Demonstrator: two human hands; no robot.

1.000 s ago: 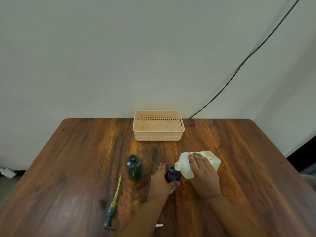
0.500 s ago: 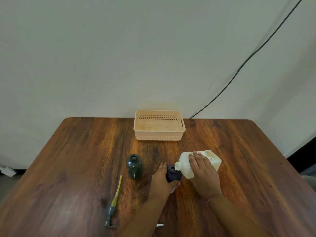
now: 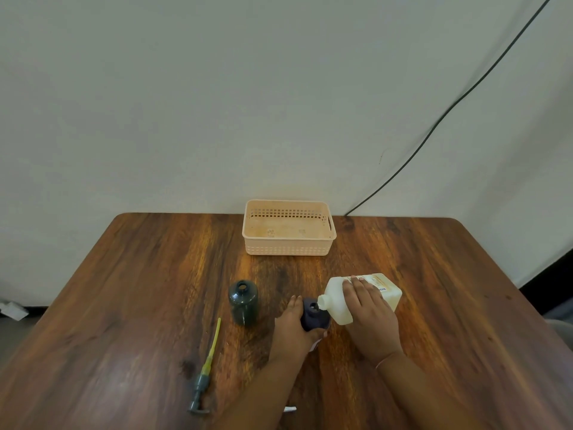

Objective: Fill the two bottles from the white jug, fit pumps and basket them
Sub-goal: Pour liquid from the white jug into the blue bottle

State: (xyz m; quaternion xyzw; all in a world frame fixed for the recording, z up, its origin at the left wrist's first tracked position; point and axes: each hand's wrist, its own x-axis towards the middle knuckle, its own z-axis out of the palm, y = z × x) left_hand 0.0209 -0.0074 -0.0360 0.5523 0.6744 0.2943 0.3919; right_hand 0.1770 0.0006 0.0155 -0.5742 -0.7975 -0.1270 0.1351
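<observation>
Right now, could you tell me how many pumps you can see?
1: the pump lies left of the left hand. A white bit by the forearm may be another.

White jug (image 3: pixel 362 297); dark green bottle (image 3: pixel 243 302); navy bottle (image 3: pixel 313 318); peach perforated basket (image 3: pixel 288 248).

We are looking at a glossy wood-grain table (image 3: pixel 139 305) carrying a matt peach plastic basket (image 3: pixel 286 248) with perforated walls. We are seeing a translucent white plastic jug (image 3: pixel 336 302), smooth, beside a shiny dark green plastic bottle (image 3: pixel 243 304).
</observation>
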